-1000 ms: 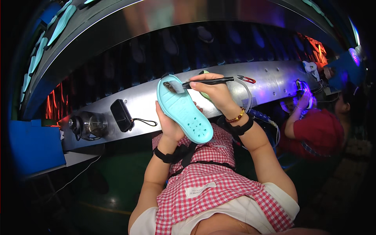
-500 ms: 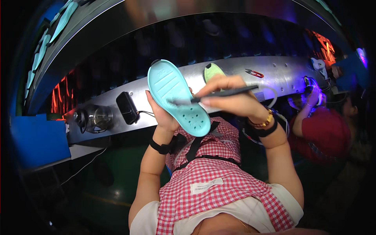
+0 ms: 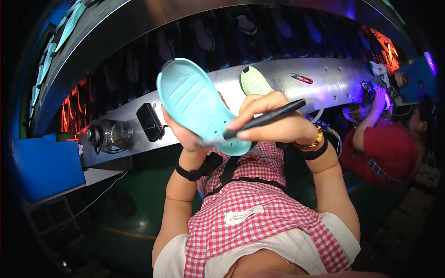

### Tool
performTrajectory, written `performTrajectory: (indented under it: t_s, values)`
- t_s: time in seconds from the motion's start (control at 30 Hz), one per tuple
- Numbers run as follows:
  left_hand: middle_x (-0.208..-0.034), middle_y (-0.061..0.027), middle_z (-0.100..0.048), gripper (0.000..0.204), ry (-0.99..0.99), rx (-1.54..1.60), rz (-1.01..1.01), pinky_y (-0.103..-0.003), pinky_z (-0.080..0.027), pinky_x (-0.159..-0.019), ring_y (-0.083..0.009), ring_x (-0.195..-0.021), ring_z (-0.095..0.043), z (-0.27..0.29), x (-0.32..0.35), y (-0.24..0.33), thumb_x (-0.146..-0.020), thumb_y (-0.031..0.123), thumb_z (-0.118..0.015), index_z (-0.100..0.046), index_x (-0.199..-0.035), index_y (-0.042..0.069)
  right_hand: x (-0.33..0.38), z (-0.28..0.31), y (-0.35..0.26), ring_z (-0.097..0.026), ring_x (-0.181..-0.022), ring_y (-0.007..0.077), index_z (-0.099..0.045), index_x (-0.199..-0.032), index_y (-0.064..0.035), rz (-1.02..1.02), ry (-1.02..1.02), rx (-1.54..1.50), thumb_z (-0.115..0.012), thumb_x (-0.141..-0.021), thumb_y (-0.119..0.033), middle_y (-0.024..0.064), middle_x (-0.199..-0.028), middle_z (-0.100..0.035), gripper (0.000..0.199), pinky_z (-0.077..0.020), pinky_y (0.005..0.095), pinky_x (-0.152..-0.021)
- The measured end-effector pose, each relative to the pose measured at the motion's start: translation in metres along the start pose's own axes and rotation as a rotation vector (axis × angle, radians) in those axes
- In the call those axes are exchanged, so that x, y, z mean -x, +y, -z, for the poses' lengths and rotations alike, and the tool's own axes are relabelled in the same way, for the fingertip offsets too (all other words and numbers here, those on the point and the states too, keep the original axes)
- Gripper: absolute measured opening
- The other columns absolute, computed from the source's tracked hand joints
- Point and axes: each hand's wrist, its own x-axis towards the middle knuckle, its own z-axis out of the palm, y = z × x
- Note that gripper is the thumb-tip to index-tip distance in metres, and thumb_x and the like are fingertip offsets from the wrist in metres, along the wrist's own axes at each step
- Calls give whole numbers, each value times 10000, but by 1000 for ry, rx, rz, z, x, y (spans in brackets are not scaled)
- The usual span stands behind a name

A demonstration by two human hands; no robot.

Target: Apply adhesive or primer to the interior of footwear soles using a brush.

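Note:
A light blue shoe sole (image 3: 194, 102) is held up in front of me, its ridged side facing me. My left hand (image 3: 183, 132) grips it from behind and below, near its lower end. My right hand (image 3: 271, 123) holds a thin black brush (image 3: 266, 118) like a pen, with the tip resting on the sole's lower end. A pale green sole (image 3: 254, 82) lies on the metal shelf (image 3: 324, 78) just behind my right hand.
The curved metal shelf carries a black box (image 3: 149, 121), a round glass jar (image 3: 111, 135) and a small red tool (image 3: 302, 78). A blue bin (image 3: 46, 167) stands at the left. A person in a red shirt (image 3: 384, 148) works at the right, one hand on the shelf.
The blue sole has been turned and tipped, its upper end now pointing up and left. My right hand has brought the brush down from the sole's top to its lower end.

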Motion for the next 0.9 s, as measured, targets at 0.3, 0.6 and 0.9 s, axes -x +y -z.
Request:
performTrajectory:
  t_s: [0.3, 0.6, 0.9]
  values:
    - [-863, -180, -559, 832, -19, 9, -323, -388, -485, -632, -294, -690, -565, -15, -4, 18, -769, 682, -89, -457, -1102, 14, 12, 3, 12, -585, -752, 116, -652, -893, -27, 182, 23, -63, -673, -687, -17, 82, -833, -630, 208, -460, 220, -668]
    - [-981, -222, -533, 918, -203, -2, -323, -445, -461, -715, -317, -796, -553, -16, -4, 32, -720, 759, -136, -406, -1202, 26, 12, 6, 25, -592, -836, 139, -628, -896, 17, 93, 66, -353, -639, -717, 8, 101, -904, -630, 180, -471, 247, -741]
    - [-1278, -176, -374, 654, -408, 193, 50, -465, -408, -837, -318, -1059, -453, 4, 10, 8, -822, 503, -401, -299, -1316, 86, 16, -23, 5, -574, -728, 80, -625, -907, 24, -101, 153, -227, -639, -747, -29, 82, -828, -636, 170, -472, 215, -677]
